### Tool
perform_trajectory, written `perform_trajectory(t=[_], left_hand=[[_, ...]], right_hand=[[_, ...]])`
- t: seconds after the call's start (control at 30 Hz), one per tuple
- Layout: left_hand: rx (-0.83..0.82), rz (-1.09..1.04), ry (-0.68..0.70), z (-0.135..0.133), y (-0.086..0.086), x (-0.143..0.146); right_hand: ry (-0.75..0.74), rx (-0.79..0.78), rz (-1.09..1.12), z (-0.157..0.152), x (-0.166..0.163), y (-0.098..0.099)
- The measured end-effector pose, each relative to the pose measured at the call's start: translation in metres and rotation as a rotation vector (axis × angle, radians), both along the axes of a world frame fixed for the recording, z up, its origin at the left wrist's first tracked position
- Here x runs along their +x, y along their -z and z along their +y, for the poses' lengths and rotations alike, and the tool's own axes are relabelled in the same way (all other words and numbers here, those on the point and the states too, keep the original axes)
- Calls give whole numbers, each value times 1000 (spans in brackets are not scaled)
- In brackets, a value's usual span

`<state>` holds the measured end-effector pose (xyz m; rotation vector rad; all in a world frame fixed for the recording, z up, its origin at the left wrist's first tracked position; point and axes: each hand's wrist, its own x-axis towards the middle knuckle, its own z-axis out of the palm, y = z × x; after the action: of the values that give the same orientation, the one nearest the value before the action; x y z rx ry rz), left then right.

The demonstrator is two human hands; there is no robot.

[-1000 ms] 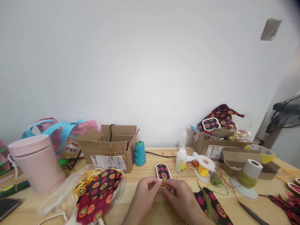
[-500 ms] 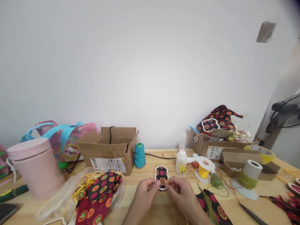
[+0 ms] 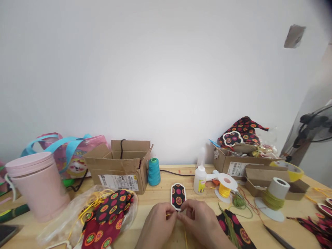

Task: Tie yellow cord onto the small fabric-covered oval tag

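A long, round-ended pendant (image 3: 178, 195) of dark patterned fabric in a cream frame lies on the wooden table. At its near end, my left hand (image 3: 158, 223) and my right hand (image 3: 199, 221) meet with fingertips pinched close together. Yellow cord (image 3: 185, 238) hangs below the fingertips, and a bit of it shows by my left thumb. Both hands are closed on the cord; the fingers hide its exact path at the pendant's lower edge. Right of my right hand lie a patterned cloth (image 3: 240, 230) and a bundle of green cord (image 3: 230, 224).
A glue bottle (image 3: 200, 180), a yellow cord spool (image 3: 225, 188), an olive cord spool (image 3: 273, 199) and scissors (image 3: 277, 237) are on the right. A teal thread cone (image 3: 154, 173), a cardboard box (image 3: 116, 169), a bag of fabric (image 3: 111, 214) and a pink container (image 3: 38, 190) stand left.
Both hands have moved down from the pendant's middle to its near end. The yellow cord end that stood over the fabric now trails below the fingers.
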<state>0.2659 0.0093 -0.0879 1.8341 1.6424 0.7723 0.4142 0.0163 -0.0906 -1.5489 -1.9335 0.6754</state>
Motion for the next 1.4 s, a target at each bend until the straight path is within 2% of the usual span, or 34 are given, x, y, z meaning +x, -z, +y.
perform_trajectory(t=[0.33,0.57,0.67,1.07,1.4], left_hand=[[-26,70,-10,0,-6,2],[-56,-120,89,3,-6,2],[-21,-156,128,4,-5,2],[-22,-231,116,7,-4,-1],[-16,-197,89,8,-4,3]], right_hand=[[-25,23,-167,-5,-3,-6],[-32,70,-54,-2,0,-2],[-53,97,-27,0,0,1],[-164,105,90,-3,1,2],[-134,93,151,2,1,4]])
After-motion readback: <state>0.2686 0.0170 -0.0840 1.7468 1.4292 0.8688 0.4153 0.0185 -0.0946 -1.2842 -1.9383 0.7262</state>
